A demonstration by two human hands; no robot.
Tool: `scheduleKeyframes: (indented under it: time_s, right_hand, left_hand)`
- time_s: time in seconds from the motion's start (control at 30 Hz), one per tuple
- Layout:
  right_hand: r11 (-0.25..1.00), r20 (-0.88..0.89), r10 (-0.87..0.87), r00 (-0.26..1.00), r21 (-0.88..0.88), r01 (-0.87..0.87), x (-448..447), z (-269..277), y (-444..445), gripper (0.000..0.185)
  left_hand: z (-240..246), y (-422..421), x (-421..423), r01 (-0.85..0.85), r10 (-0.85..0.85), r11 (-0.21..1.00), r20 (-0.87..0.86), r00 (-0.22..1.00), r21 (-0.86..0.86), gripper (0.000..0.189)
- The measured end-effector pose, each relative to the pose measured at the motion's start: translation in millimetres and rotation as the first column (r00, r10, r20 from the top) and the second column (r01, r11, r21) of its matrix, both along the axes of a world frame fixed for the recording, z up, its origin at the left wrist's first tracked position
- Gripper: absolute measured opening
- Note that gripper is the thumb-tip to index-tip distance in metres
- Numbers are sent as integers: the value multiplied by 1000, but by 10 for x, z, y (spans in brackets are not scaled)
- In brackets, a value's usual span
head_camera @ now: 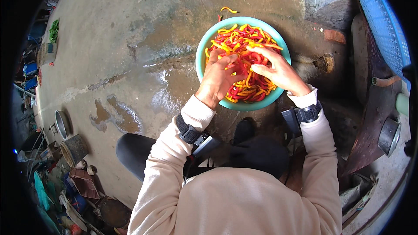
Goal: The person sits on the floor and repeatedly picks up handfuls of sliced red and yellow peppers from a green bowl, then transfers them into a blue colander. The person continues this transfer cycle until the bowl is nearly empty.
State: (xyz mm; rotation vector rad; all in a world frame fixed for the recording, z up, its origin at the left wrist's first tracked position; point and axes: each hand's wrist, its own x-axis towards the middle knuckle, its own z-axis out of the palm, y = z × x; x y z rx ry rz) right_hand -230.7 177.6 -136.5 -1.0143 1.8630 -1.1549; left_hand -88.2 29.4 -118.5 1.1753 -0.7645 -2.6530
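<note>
A round turquoise basin point(203, 46) on the wet floor is heaped with red and yellow chili peppers point(249, 88). My left hand point(217, 76) reaches over its left side, fingers spread and bent down among the peppers. Red peppers lie against those lower fingertips, and whether any are gripped is hidden. On the right side, my right hand point(279, 68) hovers with thumb and fingers parted, touching or just above the pile, and no pepper shows between them. Just beyond the rim, a yellow chili pepper point(228, 9) lies on the floor.
At right stand a blue perforated plastic basket point(380, 23), a broken brick point(334, 36), a stone block point(329, 1) and a metal pot point(389, 137). On the left are a metal basin point(61, 124), a bucket point(74, 150) and clutter. Puddles point(125, 114) wet the concrete.
</note>
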Motion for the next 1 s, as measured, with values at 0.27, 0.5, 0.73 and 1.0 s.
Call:
scheduleKeyframes:
  time_s: [0.27,0.5,0.73,1.0]
  right_hand:
    - [866,-229,103,968,499,25,-7,-536,568,72]
    - [792,-368,321,873,610,-35,454,-1201,725,143]
    - [736,-448,131,885,642,216,606,-1681,483,102]
    - [844,110,-493,863,300,444,600,-1835,481,90]
  left_hand:
    - [-652,12,382,447,-294,727,352,889,-521,47]
    - [-1337,515,613,803,-267,-325,864,428,-499,119]
    - [-1694,651,450,795,-330,-228,813,480,-562,99]
    - [-1800,638,378,608,-270,401,545,794,-686,105]
